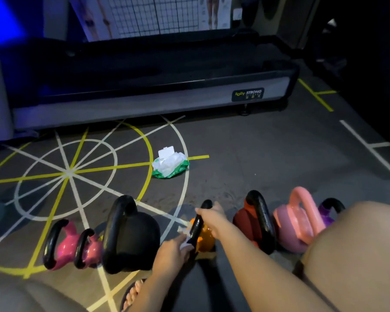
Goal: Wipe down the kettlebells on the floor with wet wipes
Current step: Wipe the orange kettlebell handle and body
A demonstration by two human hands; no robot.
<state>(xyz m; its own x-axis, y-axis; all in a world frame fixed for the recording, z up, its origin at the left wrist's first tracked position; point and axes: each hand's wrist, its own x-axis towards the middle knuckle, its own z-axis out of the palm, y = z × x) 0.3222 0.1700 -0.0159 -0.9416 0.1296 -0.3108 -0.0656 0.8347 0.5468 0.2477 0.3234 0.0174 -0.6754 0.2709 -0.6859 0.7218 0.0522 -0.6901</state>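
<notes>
Orange kettlebell [206,241]: R hand [214,218] grips glossy black handle [197,224], L hand [172,251] presses crumpled wipe [187,243]

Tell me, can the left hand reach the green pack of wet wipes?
Probably yes. The green pack of wet wipes lies on bare floor beyond the orange kettlebell with the black handle, nothing between. The left hand must stretch forward and holds a white wipe.

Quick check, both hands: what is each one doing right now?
Left hand: holds a white wipe against the orange kettlebell handle.
Right hand: grips the top of that handle.
</notes>
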